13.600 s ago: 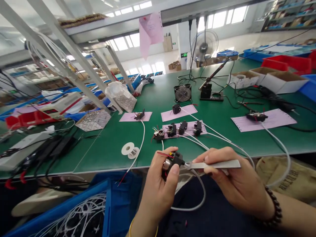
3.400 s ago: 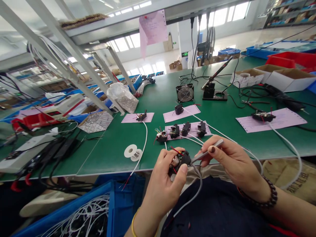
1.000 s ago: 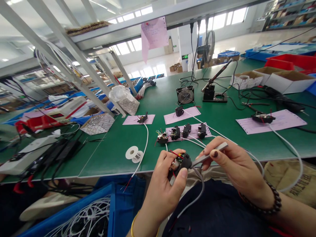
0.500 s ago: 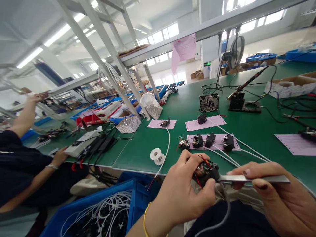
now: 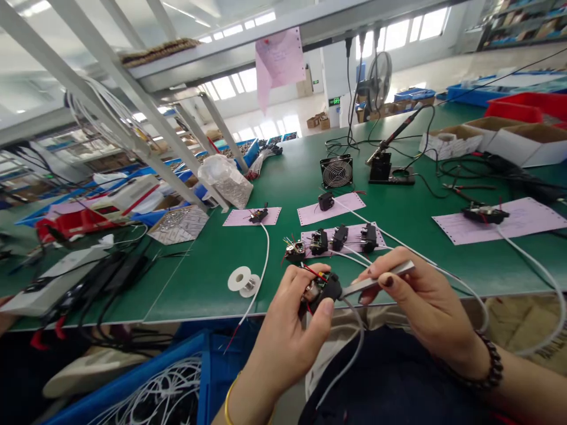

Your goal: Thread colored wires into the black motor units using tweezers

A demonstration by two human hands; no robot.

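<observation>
My left hand (image 5: 296, 330) grips a small black plastic housing (image 5: 328, 287) with electronic parts and red and yellow wires showing inside. A grey cable (image 5: 359, 342) hangs from the housing toward my lap. In my right hand (image 5: 420, 301), pinched between thumb and fingers, is a pair of metal tweezers (image 5: 376, 280), whose tip meets the housing's right side. Just beyond my hands, several similar black units (image 5: 340, 237) with white cables stand on a pink sheet (image 5: 308, 236). One open unit (image 5: 294, 250) with loose coloured wires sits at that sheet's left end.
A solder wire spool (image 5: 240, 280) lies to the left. Behind are a small fan (image 5: 337, 172) and a soldering iron (image 5: 396, 134) in its stand. More units rest on pink sheets, one at right (image 5: 485, 213). A blue bin (image 5: 204, 378) of cabled parts is below the table edge.
My view has swung to the right, so the co-worker at the left has mostly left the picture. Both hands still hold the housing and tweezers, and the tweezers now tilt upward to the right.
</observation>
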